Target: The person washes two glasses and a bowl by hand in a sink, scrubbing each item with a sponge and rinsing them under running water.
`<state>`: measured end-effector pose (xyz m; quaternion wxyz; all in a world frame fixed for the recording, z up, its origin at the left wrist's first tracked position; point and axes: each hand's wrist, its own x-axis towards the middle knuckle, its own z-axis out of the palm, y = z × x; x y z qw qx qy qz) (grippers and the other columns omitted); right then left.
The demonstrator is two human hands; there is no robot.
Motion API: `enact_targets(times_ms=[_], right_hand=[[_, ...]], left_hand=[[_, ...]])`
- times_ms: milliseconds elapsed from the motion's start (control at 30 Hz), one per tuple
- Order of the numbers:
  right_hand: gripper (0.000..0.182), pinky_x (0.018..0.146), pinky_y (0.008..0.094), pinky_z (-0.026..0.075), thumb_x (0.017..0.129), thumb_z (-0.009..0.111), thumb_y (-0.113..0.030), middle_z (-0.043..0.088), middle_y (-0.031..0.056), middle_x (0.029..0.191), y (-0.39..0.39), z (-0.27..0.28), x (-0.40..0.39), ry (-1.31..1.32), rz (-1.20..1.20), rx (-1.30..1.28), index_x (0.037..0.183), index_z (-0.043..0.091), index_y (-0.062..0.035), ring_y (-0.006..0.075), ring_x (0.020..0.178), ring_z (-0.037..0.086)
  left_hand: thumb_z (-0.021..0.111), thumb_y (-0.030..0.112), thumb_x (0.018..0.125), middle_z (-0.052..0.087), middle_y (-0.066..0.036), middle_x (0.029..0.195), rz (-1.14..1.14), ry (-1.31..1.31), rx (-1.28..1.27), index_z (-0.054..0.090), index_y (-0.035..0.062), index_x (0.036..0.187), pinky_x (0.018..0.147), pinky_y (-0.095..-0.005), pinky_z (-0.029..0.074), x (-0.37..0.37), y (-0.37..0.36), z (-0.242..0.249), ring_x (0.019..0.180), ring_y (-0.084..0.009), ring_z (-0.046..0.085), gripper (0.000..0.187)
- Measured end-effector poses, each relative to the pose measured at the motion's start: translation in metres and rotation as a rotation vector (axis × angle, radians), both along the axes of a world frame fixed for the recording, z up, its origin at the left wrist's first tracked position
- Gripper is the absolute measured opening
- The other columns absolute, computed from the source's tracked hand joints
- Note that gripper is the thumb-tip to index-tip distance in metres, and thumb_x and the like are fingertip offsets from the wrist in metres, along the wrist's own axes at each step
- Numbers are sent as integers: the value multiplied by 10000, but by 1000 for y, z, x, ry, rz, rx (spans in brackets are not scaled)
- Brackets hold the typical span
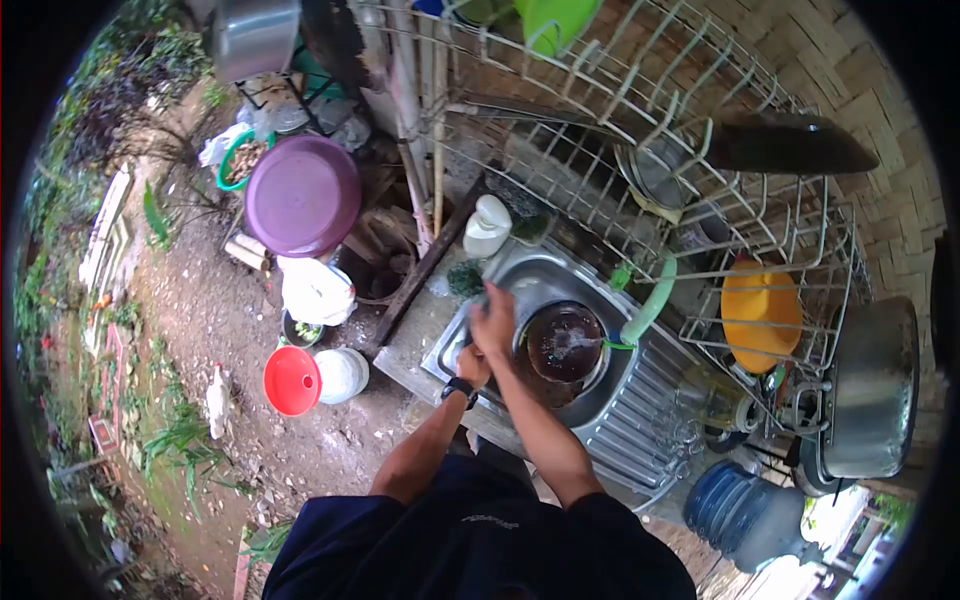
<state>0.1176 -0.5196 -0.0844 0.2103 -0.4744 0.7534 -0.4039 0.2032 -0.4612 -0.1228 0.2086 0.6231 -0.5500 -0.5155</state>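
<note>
Steel sink [645,410] beside them, right hand [494,322] reaches past left hand [473,367].

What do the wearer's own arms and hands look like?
Both bare: left hand, right hand, no gloves. Dark wristwatch on left wrist; none visible on right. Short, dark navy sleeves leave the forearms uncovered. Too small to tell if there are rings.

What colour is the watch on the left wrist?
The watch looks black; the head view, the only one here, shows it.
</note>
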Motion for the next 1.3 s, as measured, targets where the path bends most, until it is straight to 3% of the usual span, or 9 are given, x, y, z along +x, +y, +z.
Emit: enact_targets(times_ms=[33, 200, 333, 400, 667, 900, 1033, 1167, 1300], right_hand=[[504, 970, 427, 401, 733, 690, -159, 496, 202, 1227, -14, 23, 15, 75, 59, 56, 1218, 553, -132, 392, 1151, 465], [344, 833, 358, 486, 711, 640, -30, 579, 161, 1164, -44, -27, 0, 303, 372, 170, 1048, 657, -98, 293, 983, 589], [306, 643, 282, 500, 754, 531, 27, 627, 35, 763, 3, 11, -46, -436, 47, -3, 1015, 653, -76, 145, 676, 583], [265, 694, 291, 504, 774, 567, 9, 623, 75, 880, 44, 4, -73, -1105, -210, -133, 1031, 610, -39, 160, 776, 604], [102, 927, 567, 437, 905, 468, -160, 590, 93, 1075, 183, 35, -119, -1708, -537, -280, 982, 516, -113, 286, 1054, 577], [146, 832, 531, 527, 843, 569, -24, 545, 40, 1034, 204, 18, -100, -1439, -597, -241, 926, 500, -122, 203, 1004, 560], [436, 841, 506, 533, 816, 597, 3, 526, 63, 1141, 182, 71, -87, -1236, -552, -229, 1214, 516, -153, 197, 1019, 545], [470, 979, 421, 405, 865, 612, -126, 499, 138, 1260, 160, 74, -74, -263, -217, -107, 1316, 481, -103, 273, 1112, 508], [461, 1081, 412, 276, 935, 495, -231, 366, 229, 1409, 121, 52, -49, -108, 17, -176, 1363, 428, -75, 358, 1338, 313]], left_hand=[[673, 230, 758, 692, -149, 836, -132, -162, -193, 647, 11, 952, 714, -387, 503, 6, 7, -61, 803, -257, 669, 294], [644, 299, 761, 644, -230, 802, -72, 174, -167, 645, 28, 905, 691, -451, 493, -11, 11, -40, 819, -407, 623, 307], [647, 228, 764, 626, -202, 814, -119, -106, -189, 630, 58, 906, 680, -478, 484, -45, -5, -21, 785, -396, 610, 222], [639, 176, 772, 589, -192, 968, -136, -183, -314, 598, 72, 1053, 782, -464, 474, -65, -11, -32, 907, -385, 579, 303], [693, 144, 694, 591, -184, 995, -199, -193, -186, 559, 34, 1001, 852, -444, 445, -116, -21, -8, 976, -370, 558, 353], [619, 176, 764, 586, -167, 789, -141, 77, -322, 468, 45, 1033, 728, -456, 453, -107, -5, -8, 763, -412, 594, 335], [548, 169, 795, 609, -184, 844, 52, 88, -101, 462, 75, 1133, 745, -437, 457, -81, 6, 45, 805, -410, 606, 361], [458, 115, 827, 618, -230, 1021, -18, 153, -344, 489, 65, 1256, 861, -407, 446, -54, 24, 41, 972, -385, 600, 433], [424, 197, 888, 574, -258, 1162, 63, 280, -191, 484, 49, 1286, 944, -378, 411, -52, 37, 90, 1113, -369, 551, 429]])
